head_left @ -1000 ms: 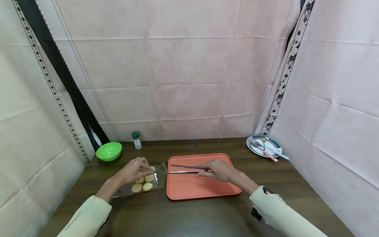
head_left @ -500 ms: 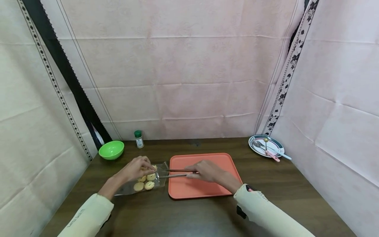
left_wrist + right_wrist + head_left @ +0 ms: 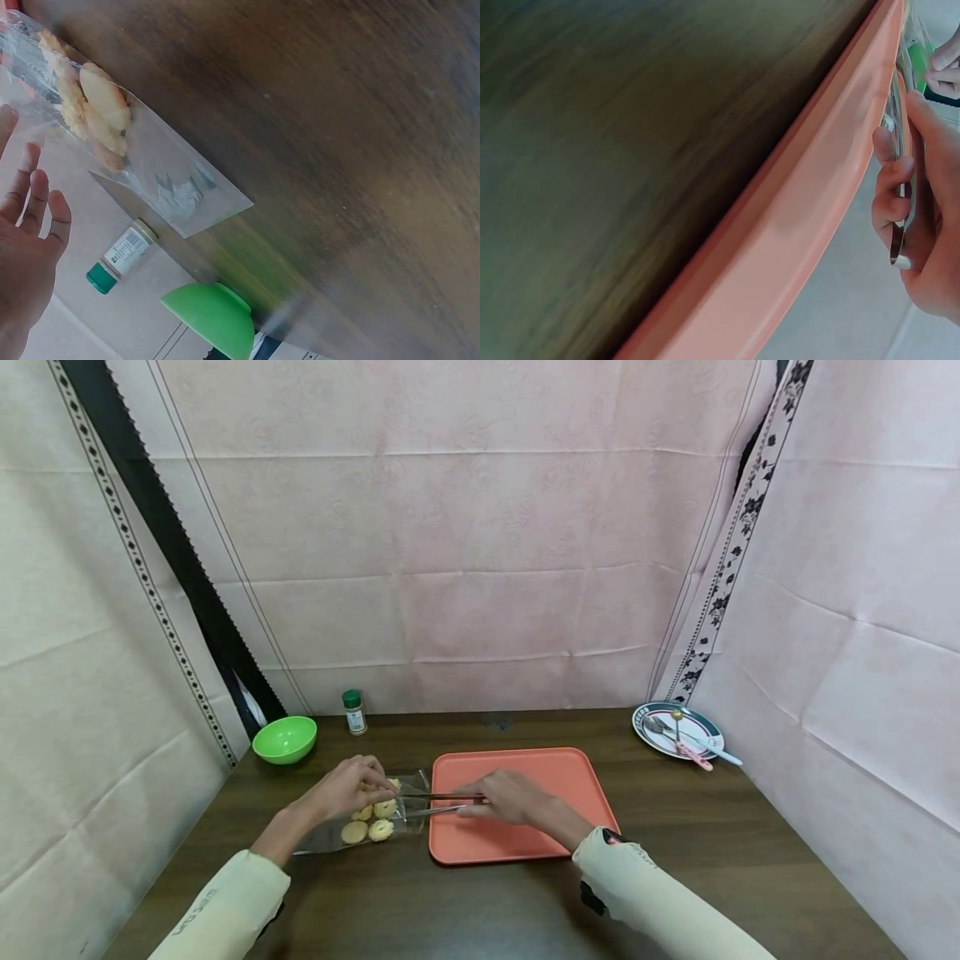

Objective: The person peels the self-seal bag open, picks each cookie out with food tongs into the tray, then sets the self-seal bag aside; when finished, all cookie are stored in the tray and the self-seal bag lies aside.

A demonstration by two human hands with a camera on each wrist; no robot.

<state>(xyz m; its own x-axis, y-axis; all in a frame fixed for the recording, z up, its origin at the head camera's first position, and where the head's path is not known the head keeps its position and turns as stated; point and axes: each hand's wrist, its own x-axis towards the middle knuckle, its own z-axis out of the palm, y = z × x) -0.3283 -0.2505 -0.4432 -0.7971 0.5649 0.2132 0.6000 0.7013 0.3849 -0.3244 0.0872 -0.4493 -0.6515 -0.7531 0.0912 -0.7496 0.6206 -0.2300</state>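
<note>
A clear plastic bag (image 3: 322, 838) of round pale cookies (image 3: 355, 832) lies on the table, left of the coral tray (image 3: 543, 768). My left hand (image 3: 349, 791) pinches the bag's upper film near its open end, lifting it a little. In the left wrist view, cookies (image 3: 105, 97) are bunched inside the bag. My right hand (image 3: 506, 799) grips metal tongs (image 3: 444, 797) over the tray, fingers curled round both arms, as the right wrist view also shows. The tongs point left, spread apart, with their tips at the bag's mouth beside the cookies.
At the back left stand a green bowl (image 3: 285, 741) and a small green-capped jar (image 3: 355, 713). A rimmed plate (image 3: 652, 737) with a spoon and a pink-handled utensil (image 3: 693, 755) sits at the back right. Cloth walls (image 3: 480, 568) close off the back and sides.
My right hand has moved left with the tongs, bringing their tips from over the tray to the bag's mouth. The left hand has kept its pinch on the bag.
</note>
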